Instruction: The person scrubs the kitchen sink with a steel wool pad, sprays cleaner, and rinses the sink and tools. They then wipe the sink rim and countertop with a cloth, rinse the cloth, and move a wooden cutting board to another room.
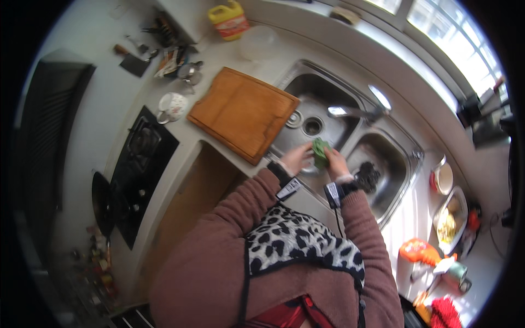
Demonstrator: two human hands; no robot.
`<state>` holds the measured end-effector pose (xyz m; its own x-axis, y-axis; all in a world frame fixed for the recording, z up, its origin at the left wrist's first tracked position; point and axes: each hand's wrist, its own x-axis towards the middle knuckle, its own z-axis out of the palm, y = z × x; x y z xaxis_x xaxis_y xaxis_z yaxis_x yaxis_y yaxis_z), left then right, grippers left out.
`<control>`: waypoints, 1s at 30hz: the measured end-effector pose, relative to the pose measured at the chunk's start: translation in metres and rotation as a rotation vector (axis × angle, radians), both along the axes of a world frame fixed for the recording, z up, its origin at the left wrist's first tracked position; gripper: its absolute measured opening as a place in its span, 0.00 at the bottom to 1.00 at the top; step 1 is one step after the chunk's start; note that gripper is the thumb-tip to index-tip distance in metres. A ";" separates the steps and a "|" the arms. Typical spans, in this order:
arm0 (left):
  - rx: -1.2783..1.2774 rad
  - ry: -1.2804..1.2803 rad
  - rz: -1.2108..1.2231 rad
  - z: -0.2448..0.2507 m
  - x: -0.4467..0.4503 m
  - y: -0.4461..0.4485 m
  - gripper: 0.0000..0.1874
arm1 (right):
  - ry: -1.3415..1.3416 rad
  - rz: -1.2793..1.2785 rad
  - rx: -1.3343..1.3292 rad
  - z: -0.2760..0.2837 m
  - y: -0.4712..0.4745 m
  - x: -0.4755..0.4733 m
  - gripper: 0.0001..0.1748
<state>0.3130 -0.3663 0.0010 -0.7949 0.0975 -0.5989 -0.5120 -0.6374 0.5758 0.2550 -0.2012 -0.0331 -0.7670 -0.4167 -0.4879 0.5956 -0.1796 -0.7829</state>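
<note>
A crumpled green cloth (320,153) is over the near part of the left basin of a double stainless-steel sink (352,139). My right hand (337,162) grips its right side between thumb and fingers. At its left edge are the fingers of my left hand (297,158); blur hides whether they pinch it. Below both hands the basin shows a drain hole (312,126) and, beside that, a round metal strainer (294,119). The faucet (348,111) reaches over this basin from the divider. A dark clump (367,177), too blurred to name, lies in the right basin.
A wooden cutting board (246,110) overlaps the sink's left edge. Further left are a floral mug (172,106), a black gas hob (141,164) and a wok (102,203). On the right counter stand a red-and-cream pot (442,178), a white dish (451,217) and an orange packet (419,251).
</note>
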 end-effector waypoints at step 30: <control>0.612 0.017 -0.259 0.036 -0.018 0.002 0.10 | 0.064 0.476 -0.516 0.046 0.003 -0.030 0.38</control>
